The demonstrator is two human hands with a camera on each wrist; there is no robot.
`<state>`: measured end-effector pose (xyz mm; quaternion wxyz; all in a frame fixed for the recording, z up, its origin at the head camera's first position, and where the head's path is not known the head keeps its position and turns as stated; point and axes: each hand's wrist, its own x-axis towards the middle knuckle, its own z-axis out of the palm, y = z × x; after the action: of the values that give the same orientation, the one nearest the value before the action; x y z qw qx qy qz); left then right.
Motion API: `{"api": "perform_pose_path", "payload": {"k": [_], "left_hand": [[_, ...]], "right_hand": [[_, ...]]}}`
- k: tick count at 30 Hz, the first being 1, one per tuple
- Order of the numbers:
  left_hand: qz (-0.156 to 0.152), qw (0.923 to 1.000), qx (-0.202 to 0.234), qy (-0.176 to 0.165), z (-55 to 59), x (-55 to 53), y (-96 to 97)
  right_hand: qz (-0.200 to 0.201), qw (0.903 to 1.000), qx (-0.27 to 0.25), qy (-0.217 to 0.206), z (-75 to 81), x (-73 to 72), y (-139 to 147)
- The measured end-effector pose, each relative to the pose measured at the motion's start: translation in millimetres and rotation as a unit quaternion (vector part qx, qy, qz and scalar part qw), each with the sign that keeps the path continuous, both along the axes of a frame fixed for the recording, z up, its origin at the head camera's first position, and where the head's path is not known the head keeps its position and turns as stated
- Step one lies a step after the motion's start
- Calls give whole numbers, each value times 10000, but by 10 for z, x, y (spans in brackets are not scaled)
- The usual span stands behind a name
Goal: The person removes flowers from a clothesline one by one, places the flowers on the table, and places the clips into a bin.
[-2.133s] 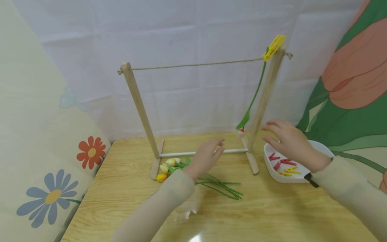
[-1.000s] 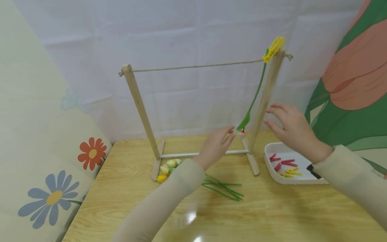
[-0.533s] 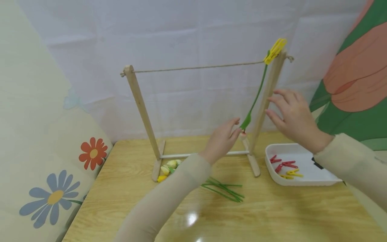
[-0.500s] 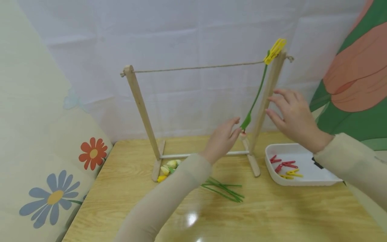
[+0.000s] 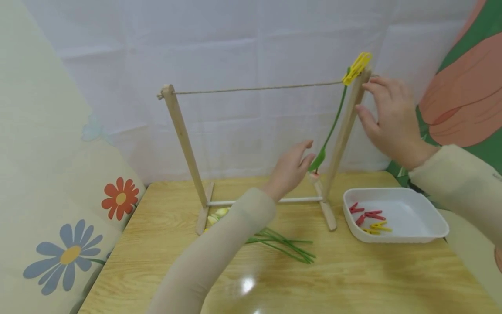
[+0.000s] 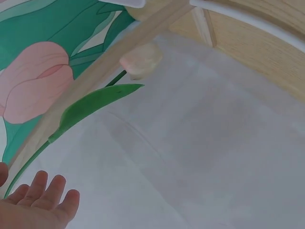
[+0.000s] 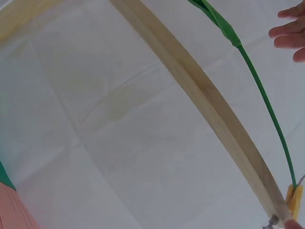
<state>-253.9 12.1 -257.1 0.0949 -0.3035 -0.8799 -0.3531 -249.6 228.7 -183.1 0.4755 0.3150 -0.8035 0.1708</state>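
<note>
An artificial tulip (image 5: 335, 123) hangs head down from the rope (image 5: 255, 88), held by yellow clothespins (image 5: 357, 69) beside the right post (image 5: 345, 135) of a wooden stand. My right hand (image 5: 396, 117) is raised at the upper part of that post, fingers loosely bent; in the right wrist view a fingertip (image 7: 291, 224) shows by the post's top, and contact is unclear. My left hand (image 5: 289, 169) hovers left of the tulip's leaf (image 5: 318, 160), fingers spread and holding nothing. The left wrist view shows the pale pink flower head (image 6: 143, 59) hanging free.
More tulips (image 5: 290, 244) lie on the table (image 5: 353, 274), partly behind my left sleeve. A white tray (image 5: 423, 220) to the right holds several red and yellow clothespins (image 5: 374, 215). The stand's left post (image 5: 182, 139) and white crossbar (image 5: 300, 200) frame the middle.
My right hand has risen from over the tray to the upper right post. My left hand has moved up and right from above the lying tulips to beside the hanging one.
</note>
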Motion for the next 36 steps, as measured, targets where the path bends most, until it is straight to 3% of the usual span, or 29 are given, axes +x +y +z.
{"api": "perform_pose_path", "payload": {"k": [8, 10, 13, 18, 22, 26, 32, 36], "left_hand": [[-40, 10000, 26, -24, 65, -73, 71], [-60, 9999, 97, -62, 80, -93, 101], [-64, 9995, 273, -167, 115, -108, 152], [51, 9981, 541, -280, 185, -133, 251], [142, 9961, 813, -308, 242, -153, 327], [157, 9949, 950, -300, 260, -161, 391], [184, 9913, 1230, -440, 241, -158, 450], [168, 9840, 1692, -524, 217, -170, 471]], "right_hand": [[-42, 9997, -213, 92, 205, -159, -79], [-84, 9991, -403, -89, 285, -200, -107], [-220, 9946, -718, -719, 416, -255, -144], [-476, 9717, -1252, -1948, 578, -328, -181], [-375, 9564, -1621, -2400, 606, -390, -186], [-59, 9412, -1826, -2841, 582, -455, -143], [676, 8942, -2583, -3594, 607, -505, -94], [1166, 8755, -2840, -3732, 633, -492, -93]]}}
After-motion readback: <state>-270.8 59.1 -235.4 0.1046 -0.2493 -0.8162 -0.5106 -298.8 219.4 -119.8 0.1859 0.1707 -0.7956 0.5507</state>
